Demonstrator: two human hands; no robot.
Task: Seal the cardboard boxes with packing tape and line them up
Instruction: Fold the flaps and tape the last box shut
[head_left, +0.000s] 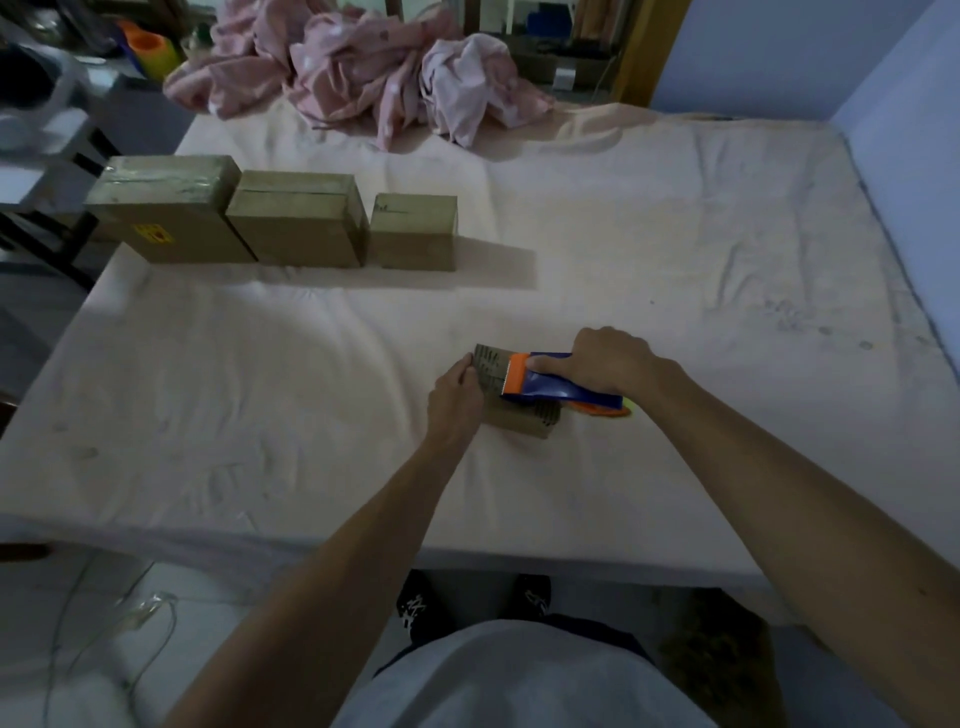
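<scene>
Cardboard box under blue dispenser bears dark, unreadable print.

Left hand and right hand forward, close together, fingers curled.

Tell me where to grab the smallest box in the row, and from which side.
Grip the smallest box across its front and back faces, coming from above. Its left face sits close to the middle box, leaving little finger room, while its front and right are free. It stands upright, so a top-down hold should likely lift it level.
</scene>
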